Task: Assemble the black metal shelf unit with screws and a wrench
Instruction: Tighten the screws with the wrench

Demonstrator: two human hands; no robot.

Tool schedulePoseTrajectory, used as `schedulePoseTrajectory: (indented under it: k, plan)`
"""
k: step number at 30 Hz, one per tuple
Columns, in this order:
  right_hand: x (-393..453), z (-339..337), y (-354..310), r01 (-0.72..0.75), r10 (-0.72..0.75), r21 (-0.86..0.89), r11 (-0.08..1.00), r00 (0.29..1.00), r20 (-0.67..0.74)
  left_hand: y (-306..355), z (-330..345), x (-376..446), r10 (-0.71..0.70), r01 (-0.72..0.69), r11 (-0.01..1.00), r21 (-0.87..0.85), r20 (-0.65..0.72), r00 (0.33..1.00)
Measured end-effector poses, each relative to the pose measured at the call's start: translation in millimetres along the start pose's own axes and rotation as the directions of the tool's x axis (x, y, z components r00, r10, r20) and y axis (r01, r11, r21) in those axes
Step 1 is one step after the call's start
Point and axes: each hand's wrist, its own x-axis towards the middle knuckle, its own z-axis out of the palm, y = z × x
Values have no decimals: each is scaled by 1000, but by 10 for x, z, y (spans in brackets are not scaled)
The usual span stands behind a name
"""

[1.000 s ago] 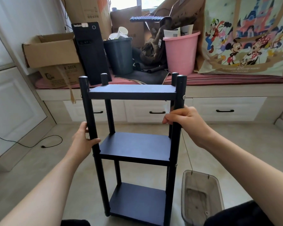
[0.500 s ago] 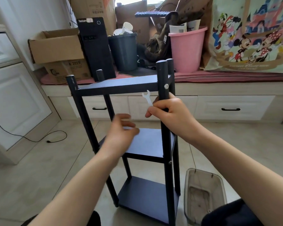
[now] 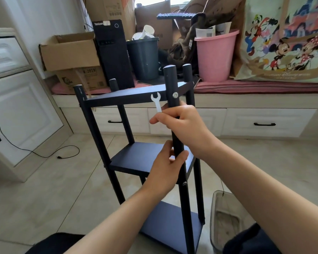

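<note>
Black shelf unit (image 3: 151, 156) is standing upright on the tiled floor (image 3: 50, 195), three tiers, turned with one corner post (image 3: 174, 114) nearest the camera; a silver screw head (image 3: 175, 95) is showing on that post at the top tier, a darker one lower down at the middle tier (image 3: 184, 183).

Right hand (image 3: 180, 125) is wrapping the near post just under the top shelf, fingers curled round it; the same grip is also pinching a small white wrench (image 3: 156, 103), whose open jaw is pointing up beside the top shelf's front edge, just left of the screw head, not on it.

Left hand (image 3: 165, 169) is gripping the same post lower down, at the middle shelf's near corner, thumb on one side and fingers curling round the other; closed on the post.

Clear plastic bin (image 3: 226, 220) is sitting on the floor just right of the unit's base. Behind, a window bench (image 3: 264, 88) is carrying a cardboard box (image 3: 68, 52), a black computer tower (image 3: 112, 54), a dark bin (image 3: 143, 57), a pink bucket (image 3: 215, 55) and a cartoon-print bag (image 3: 286, 39); a black cable (image 3: 44, 153) is lying on the floor at left by the white cabinet (image 3: 17, 107).
</note>
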Motion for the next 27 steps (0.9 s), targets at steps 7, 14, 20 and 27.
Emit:
schedulePoseTrajectory:
  k: [7, 14, 20, 27]
  plan:
    - [52, -56, 41, 16, -25, 205, 979, 999, 42, 21, -84, -102, 34, -41, 995, -92, -67, 997]
    - [19, -60, 89, 75, -67, 274, 959, 997, -38, 84, -245, -189, 51, -49, 996, -79, 18, 999]
    - [-13, -104, 32, 118, -119, 247, 962, 993, -8, 138, -421, -191, 17, -5, 995, -98, 121, 993]
    - [-11, -180, 50, 101, -117, 161, 982, 989, 91, 134, -711, -143, 15, -6, 997, -79, 115, 993]
